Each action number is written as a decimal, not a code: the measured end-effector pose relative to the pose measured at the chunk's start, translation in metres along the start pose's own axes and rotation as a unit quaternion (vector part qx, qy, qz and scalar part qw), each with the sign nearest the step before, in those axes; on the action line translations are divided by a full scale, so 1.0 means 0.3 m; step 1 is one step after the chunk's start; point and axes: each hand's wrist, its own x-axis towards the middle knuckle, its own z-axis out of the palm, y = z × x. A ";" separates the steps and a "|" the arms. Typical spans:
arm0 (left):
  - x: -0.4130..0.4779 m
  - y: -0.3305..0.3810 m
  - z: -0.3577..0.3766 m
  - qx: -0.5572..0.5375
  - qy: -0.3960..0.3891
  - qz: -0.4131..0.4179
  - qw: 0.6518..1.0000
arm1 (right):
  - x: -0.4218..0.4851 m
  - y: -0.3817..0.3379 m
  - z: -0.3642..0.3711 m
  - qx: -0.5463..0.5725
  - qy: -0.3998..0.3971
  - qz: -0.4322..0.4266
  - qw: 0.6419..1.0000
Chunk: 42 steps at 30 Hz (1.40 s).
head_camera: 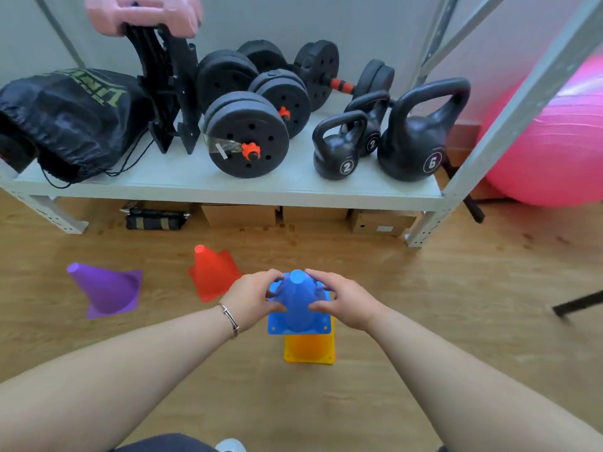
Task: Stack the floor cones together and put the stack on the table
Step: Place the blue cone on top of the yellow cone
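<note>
A blue cone [297, 305] is gripped on both sides: my left hand [253, 298] holds its left flank and my right hand [342, 300] its right flank. It sits over an orange cone [309, 349], of which only the square base shows below the blue base. A red cone [212, 272] stands upright on the wooden floor just left of my left hand. Farther left a purple cone [106, 290] also stands on the floor.
A low grey metal shelf [228, 190] ahead carries dumbbell plates [248, 135], kettlebells [414, 138] and a black bag [71, 119]. Cardboard boxes [380, 221] sit under it. A pink exercise ball [554, 141] is at right, a black leg [577, 303] on the floor nearby.
</note>
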 end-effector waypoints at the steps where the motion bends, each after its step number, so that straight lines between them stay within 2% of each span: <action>1: 0.018 0.003 0.019 0.009 -0.015 0.003 1.000 | -0.003 0.024 0.003 0.009 0.002 0.014 1.000; 8: 0.122 -0.072 0.238 0.017 -0.087 0.014 0.996 | 0.048 0.227 0.111 0.060 0.007 0.098 0.993; 14: 0.159 -0.156 0.376 0.040 -0.110 0.013 0.993 | 0.101 0.319 0.227 0.036 -0.004 0.137 0.990; 20: 0.162 -0.207 0.441 0.051 -0.131 0.003 0.990 | 0.131 0.344 0.281 -0.022 -0.018 0.152 0.988; 29: 0.178 -0.233 0.500 0.047 -0.143 -0.010 0.989 | 0.139 0.389 0.320 -0.028 -0.009 0.160 0.987; 34: 0.173 -0.226 0.505 0.146 -0.170 -0.004 0.975 | 0.136 0.386 0.303 -0.127 -0.022 0.129 0.983; 38: 0.137 -0.229 0.473 0.262 -0.129 0.006 0.956 | 0.121 0.361 0.264 -0.254 0.084 0.101 0.958; 42: 0.111 -0.183 0.369 0.316 -0.006 0.008 0.949 | 0.099 0.284 0.202 -0.292 0.164 0.083 0.939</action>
